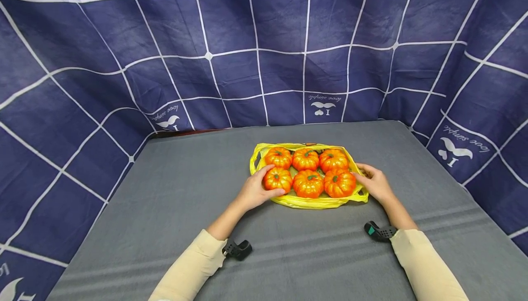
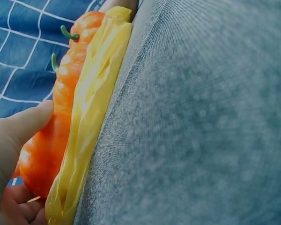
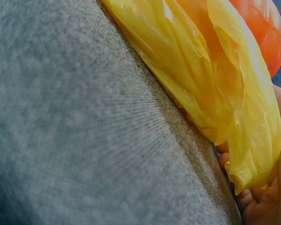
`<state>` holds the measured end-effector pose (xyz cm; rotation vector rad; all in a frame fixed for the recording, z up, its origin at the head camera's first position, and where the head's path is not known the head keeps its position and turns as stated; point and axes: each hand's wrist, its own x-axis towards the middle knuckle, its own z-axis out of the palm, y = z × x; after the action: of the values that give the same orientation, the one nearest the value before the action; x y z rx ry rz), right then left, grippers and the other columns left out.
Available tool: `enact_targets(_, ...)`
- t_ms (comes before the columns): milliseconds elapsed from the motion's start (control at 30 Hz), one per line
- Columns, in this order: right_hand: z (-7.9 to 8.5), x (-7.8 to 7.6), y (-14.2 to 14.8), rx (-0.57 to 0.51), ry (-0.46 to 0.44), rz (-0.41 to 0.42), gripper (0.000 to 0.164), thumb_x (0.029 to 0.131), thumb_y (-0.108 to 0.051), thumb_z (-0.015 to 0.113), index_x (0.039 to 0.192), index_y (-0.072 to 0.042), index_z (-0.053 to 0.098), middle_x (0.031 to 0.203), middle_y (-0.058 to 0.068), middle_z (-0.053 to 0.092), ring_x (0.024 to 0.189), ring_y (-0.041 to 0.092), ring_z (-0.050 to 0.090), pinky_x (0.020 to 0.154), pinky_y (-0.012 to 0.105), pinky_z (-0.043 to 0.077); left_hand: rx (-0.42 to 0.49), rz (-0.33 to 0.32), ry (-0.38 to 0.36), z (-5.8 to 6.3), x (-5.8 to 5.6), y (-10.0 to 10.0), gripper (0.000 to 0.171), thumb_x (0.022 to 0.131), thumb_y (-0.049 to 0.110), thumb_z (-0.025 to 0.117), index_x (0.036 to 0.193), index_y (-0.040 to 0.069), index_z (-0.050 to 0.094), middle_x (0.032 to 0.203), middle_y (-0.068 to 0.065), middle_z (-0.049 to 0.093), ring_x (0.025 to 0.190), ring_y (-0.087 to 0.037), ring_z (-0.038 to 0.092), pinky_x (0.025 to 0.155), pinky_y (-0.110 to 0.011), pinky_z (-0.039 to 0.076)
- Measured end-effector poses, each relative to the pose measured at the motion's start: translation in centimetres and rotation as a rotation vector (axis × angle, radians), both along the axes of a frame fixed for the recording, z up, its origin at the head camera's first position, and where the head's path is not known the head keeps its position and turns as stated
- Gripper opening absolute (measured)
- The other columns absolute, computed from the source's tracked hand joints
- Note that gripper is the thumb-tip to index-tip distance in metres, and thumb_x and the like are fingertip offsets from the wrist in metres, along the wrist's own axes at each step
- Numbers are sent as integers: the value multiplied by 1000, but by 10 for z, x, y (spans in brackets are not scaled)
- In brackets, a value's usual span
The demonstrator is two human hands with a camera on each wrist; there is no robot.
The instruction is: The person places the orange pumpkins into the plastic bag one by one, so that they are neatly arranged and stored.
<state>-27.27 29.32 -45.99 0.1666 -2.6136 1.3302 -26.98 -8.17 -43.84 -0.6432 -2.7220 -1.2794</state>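
Several small orange pumpkins (image 1: 308,183) with green stems stand in two rows on a yellow plastic bag (image 1: 310,203), its edges bunched around them. My left hand (image 1: 255,191) grips the front-left pumpkin (image 1: 277,179), thumb along its near side and fingers on its far left side. In the left wrist view, the thumb lies on the orange skin of that pumpkin (image 2: 49,150). At the other end, my right hand (image 1: 374,183) holds the bag's right edge beside the front-right pumpkin (image 1: 340,183). Its fingertips are partly hidden behind the yellow plastic (image 3: 253,136) in the right wrist view.
A grey cloth (image 1: 185,177) covers the table, with shallow creases near the front. Blue curtain with white grid lines (image 1: 280,72) hangs behind and along both sides. Black bands (image 1: 238,249) sit on both wrists, below cream sleeves.
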Motion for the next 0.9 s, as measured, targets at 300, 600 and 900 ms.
enact_targets(300, -1, -1, -2, -50, 2, 19, 44, 95, -19, 64, 129, 10, 57, 107, 27, 65, 73, -3, 56, 62, 17, 48, -1, -1, -36, -2, 1, -4, 79, 79, 37, 82, 144, 10, 46, 139, -15, 51, 124, -34, 50, 103, -51, 39)
enact_targets(600, -5, -3, -4, -43, -11, 5, 46, 96, -25, 64, 129, 7, 58, 111, 22, 66, 79, -4, 55, 69, 14, 46, 17, 23, 6, -1, 5, -14, 86, 79, 36, 82, 148, 6, 41, 145, -19, 46, 132, -37, 43, 108, -52, 33)
enact_targets(900, 10, 5, -1, -93, 37, 23, 49, 99, -23, 59, 138, 5, 50, 124, 28, 58, 94, -10, 50, 79, 9, 40, -113, 15, 77, 32, 13, -67, 79, 84, 37, 77, 149, 10, 41, 149, -18, 41, 135, -36, 39, 108, -56, 31)
